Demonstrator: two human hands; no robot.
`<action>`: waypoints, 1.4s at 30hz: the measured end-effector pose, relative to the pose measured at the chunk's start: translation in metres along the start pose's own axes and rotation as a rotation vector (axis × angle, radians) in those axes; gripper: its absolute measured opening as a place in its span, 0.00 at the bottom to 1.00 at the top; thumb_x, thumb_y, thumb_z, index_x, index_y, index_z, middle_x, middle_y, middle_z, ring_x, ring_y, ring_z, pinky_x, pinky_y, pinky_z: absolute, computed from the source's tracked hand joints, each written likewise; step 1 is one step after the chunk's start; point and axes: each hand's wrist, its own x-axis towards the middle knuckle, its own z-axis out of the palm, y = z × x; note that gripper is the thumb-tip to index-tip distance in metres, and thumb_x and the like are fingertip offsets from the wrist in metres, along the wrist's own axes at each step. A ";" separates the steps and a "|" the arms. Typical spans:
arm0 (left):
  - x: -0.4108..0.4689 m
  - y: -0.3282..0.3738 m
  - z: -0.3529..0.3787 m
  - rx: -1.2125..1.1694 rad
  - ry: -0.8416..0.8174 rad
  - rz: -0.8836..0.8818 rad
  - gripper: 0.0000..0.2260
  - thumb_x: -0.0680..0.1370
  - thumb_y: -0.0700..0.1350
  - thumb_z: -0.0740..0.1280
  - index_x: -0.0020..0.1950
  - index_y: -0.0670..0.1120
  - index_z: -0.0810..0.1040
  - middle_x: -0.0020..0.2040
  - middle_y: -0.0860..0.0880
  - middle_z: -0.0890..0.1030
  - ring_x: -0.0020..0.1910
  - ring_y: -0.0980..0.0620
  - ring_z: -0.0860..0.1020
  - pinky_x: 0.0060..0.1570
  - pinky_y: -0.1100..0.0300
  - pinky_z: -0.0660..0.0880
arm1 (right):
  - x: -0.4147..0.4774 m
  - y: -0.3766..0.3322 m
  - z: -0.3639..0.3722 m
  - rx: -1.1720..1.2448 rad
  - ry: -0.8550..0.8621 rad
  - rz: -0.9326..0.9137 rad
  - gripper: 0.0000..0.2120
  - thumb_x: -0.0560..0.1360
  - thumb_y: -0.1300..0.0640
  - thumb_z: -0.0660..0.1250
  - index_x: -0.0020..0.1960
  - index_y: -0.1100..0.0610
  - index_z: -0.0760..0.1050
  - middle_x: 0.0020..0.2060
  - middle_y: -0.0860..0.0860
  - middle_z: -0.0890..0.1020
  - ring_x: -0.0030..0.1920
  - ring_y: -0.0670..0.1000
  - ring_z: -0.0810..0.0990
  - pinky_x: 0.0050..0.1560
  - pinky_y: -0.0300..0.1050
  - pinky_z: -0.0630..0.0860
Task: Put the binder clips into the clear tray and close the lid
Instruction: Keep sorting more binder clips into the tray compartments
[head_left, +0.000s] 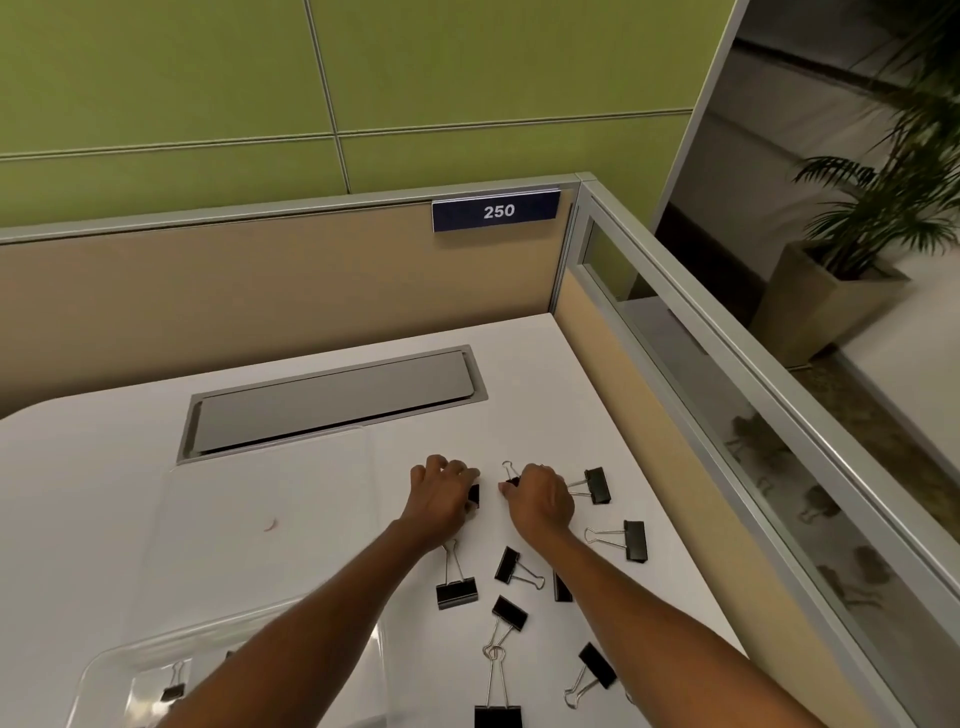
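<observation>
Gathering at the far end of the scatter, the left hand (444, 493) has its fingers curled over a binder clip (474, 494), with only a corner of the black body showing beside the knuckles. The right hand (540, 501) is curled on a second clip (510, 473), whose wire loop pokes out beyond the fingertips. The clear tray (104, 670) sits well back toward the person and left of the left hand, partly under that forearm, with at least one clip already in it. Its lid (260, 519) lies open and flat on the bench (519, 374), just left of the left hand. The carry back looks the risky part: both forearms cross the loose clips, so a low sweep could scatter them, and a shallow pinch on a slick body may let a clip drop short of the tray. Between the forearms, a small clip (510, 613) and a longer clip (497, 716) have their wire loops overlapping, so lifting one would likely drag the other. A handle left standing above the rim could also stop the lid shutting. Just right of the right hand, a side clip (597, 485) lies with its long axis across the bench, handles pointing at the hand. Below the left wrist, a near clip (456, 592) runs fore and aft, handles toward the wrist.
</observation>
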 end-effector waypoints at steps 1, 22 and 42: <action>0.001 0.000 0.002 0.015 -0.004 0.007 0.22 0.76 0.48 0.63 0.70 0.49 0.67 0.68 0.47 0.72 0.66 0.43 0.63 0.58 0.48 0.61 | 0.000 0.000 0.001 -0.015 0.006 0.001 0.14 0.75 0.47 0.67 0.50 0.58 0.77 0.49 0.54 0.80 0.52 0.55 0.78 0.43 0.46 0.73; 0.001 0.005 0.012 0.021 0.101 0.008 0.04 0.76 0.42 0.61 0.49 0.42 0.71 0.42 0.42 0.79 0.43 0.43 0.73 0.42 0.54 0.60 | -0.013 0.000 0.016 0.527 0.067 0.170 0.11 0.70 0.61 0.71 0.50 0.59 0.71 0.47 0.55 0.80 0.44 0.54 0.78 0.45 0.46 0.75; -0.076 -0.031 -0.034 -0.579 0.219 -0.313 0.03 0.75 0.45 0.68 0.46 0.47 0.80 0.45 0.51 0.84 0.48 0.50 0.79 0.53 0.54 0.71 | -0.073 -0.039 -0.005 1.164 -0.232 0.324 0.06 0.69 0.73 0.69 0.45 0.68 0.78 0.37 0.61 0.83 0.32 0.54 0.81 0.33 0.41 0.80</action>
